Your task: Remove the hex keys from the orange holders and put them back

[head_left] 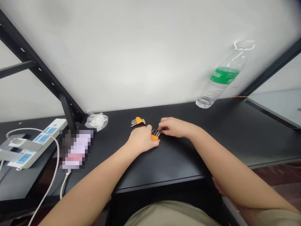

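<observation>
On the black table (178,163) my left hand (141,140) is closed over an orange hex-key holder (154,137), pressing it down. My right hand (173,127) pinches the metal hex keys (157,132) that stick out of that holder. The holder's far side is hidden under my left hand. A second set of hex keys in an orange holder (138,121) lies free on the table just beyond my left hand.
A clear water bottle with a green label (222,78) stands at the back right by the white wall. A crumpled plastic bag (96,121) lies at the back left. A blurred phone (75,150), a white power strip (35,142) and cables sit at the left.
</observation>
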{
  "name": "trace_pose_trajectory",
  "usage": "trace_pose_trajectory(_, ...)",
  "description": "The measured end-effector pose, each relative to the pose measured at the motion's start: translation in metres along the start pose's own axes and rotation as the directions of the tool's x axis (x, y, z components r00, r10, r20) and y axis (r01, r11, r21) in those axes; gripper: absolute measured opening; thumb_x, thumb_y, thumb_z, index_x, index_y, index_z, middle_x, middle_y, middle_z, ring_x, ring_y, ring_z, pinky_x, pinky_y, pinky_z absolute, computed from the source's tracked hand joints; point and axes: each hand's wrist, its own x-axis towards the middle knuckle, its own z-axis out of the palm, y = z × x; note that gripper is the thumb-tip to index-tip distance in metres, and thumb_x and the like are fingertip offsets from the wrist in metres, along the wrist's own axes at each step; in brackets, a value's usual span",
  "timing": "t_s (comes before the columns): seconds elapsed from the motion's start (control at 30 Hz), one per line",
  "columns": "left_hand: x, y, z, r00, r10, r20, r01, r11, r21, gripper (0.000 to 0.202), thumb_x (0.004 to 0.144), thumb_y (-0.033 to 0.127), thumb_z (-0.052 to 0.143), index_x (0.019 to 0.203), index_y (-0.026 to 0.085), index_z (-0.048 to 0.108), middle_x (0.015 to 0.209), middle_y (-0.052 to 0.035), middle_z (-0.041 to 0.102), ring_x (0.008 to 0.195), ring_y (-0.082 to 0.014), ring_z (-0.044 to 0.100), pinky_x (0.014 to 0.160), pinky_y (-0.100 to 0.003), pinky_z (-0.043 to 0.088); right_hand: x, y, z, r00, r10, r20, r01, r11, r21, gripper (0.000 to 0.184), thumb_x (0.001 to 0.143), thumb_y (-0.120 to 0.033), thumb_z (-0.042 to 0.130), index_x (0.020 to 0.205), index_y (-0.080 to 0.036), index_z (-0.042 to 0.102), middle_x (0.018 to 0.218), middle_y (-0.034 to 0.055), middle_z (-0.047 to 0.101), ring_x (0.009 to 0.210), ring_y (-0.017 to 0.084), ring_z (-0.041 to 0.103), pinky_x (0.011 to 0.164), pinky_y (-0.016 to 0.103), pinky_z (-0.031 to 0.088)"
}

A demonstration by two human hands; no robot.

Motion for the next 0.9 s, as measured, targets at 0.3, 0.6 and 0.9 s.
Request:
trace_pose_trajectory(0.3, -0.003, 0.006, 0.001, 0.998, -0.063, 0.02, 0.064, 0.997, -0.032, 0.043, 0.076, 0.062, 0.064, 0.092, 0.022, 0.054, 0.081, -0.0044, 0.067, 0.071, -0.024, 0.065, 0.057, -0.033, 0.042, 0.003, -0.003, 0.0, 0.999, -0.027, -0.018, 0.027, 0.999, -0.037, 0.013, 0.083, -0.012, 0.061, 0.089, -0.021, 0.07, 0.093, 0.004, 0.068, 0.079, 0.017, 0.059, 0.07, 0.027, 0.041)
trace_pose_trajectory(0.6, -0.005, 0.009, 0.001, 0.997, -0.071, 0.016, 0.071, 0.997, -0.002, 0.045, 0.076, 0.064, 0.062, 0.092, 0.023, 0.053, 0.08, -0.0056, 0.067, 0.073, -0.0259, 0.067, 0.06, -0.034, 0.043, 0.003, -0.01, -0.002, 0.999, -0.018, -0.039, 0.015, 0.998, -0.066, 0.014, 0.08, -0.009, 0.057, 0.085, -0.021, 0.062, 0.084, 0.0007, 0.068, 0.071, 0.015, 0.055, 0.065, 0.025, 0.035)
trace_pose_trajectory(0.9, -0.005, 0.001, -0.002, 0.999, -0.049, 0.01, 0.049, 0.999, 0.002, 0.042, 0.074, 0.062, 0.063, 0.088, 0.023, 0.055, 0.081, -0.0054, 0.067, 0.072, -0.0251, 0.066, 0.058, -0.033, 0.042, -0.001, 0.001, -0.005, 0.999, -0.015, -0.041, 0.013, 0.999, -0.04, 0.017, 0.079, -0.009, 0.056, 0.087, -0.021, 0.064, 0.088, 0.0014, 0.069, 0.075, 0.016, 0.057, 0.069, 0.026, 0.039)
